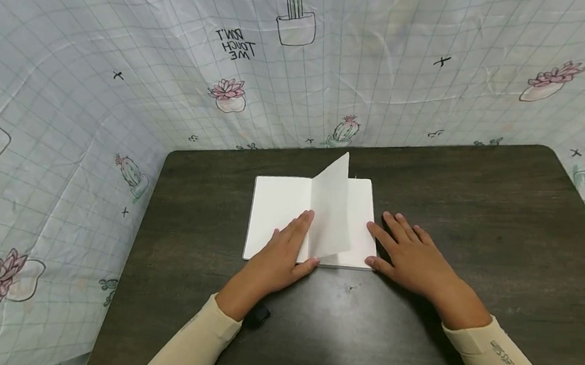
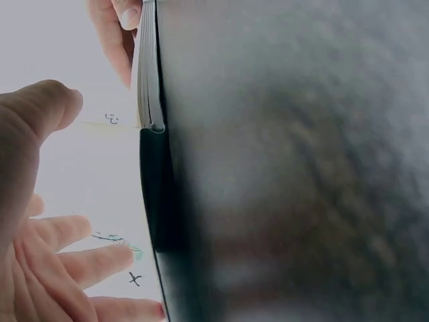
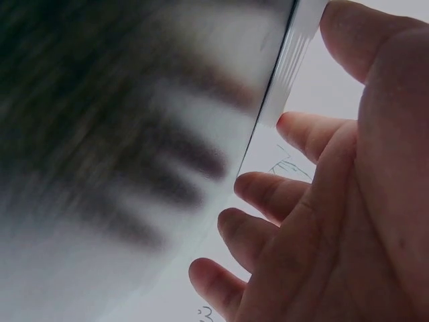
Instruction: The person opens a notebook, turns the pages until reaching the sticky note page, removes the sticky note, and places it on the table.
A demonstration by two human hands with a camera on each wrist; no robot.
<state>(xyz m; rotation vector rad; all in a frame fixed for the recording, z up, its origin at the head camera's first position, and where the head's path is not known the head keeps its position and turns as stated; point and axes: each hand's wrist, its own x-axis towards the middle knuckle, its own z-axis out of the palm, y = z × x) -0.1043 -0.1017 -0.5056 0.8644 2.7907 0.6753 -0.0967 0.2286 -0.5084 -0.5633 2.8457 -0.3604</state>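
Note:
A notebook with blank white pages lies spread on the table. One page stands up from the middle fold and leans to the right. My left hand rests on the left page, fingers straight along the fold and thumb at the bottom edge. At the right edge, my right hand touches the notebook with index finger and thumb, its fingers spread. In the left wrist view the stacked page edges and dark cover show. The right wrist view has the right fingertips beside the page edges.
The dark wood table extends on both sides of the notebook. A small black object lies beside the left wrist. A white gridded cloth with cactus drawings hangs behind the table and along its sides.

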